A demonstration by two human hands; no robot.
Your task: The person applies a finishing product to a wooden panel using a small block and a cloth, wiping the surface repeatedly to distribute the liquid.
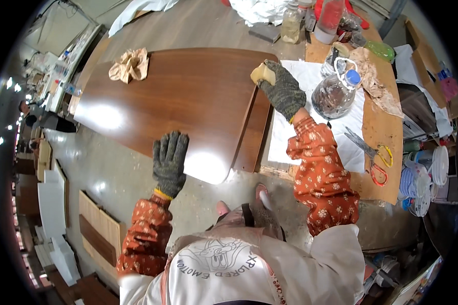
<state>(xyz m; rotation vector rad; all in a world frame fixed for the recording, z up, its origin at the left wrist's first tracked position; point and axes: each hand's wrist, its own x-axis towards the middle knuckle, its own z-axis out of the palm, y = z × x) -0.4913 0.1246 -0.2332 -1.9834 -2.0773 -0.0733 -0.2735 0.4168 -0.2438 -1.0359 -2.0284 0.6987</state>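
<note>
A glossy brown wooden panel (188, 91) lies on the worktable, with a narrower brown board (257, 134) along its right end. My left hand (170, 162), in a dark grey knit glove, rests at the panel's near edge with its fingers stretched out. At the far right corner, my gloved right hand (284, 90) grips a folded beige cloth (263, 74) pressed against the panel's edge. A crumpled beige rag (129, 66) sits on the panel's far left part.
Right of the panel, a white sheet (310, 76) lies under a large clear jug with a blue cap (336, 94). Scissors with red and yellow handles (374, 155) lie nearby. Bottles (291, 23) stand at the back. Boards (99, 229) lean at the lower left.
</note>
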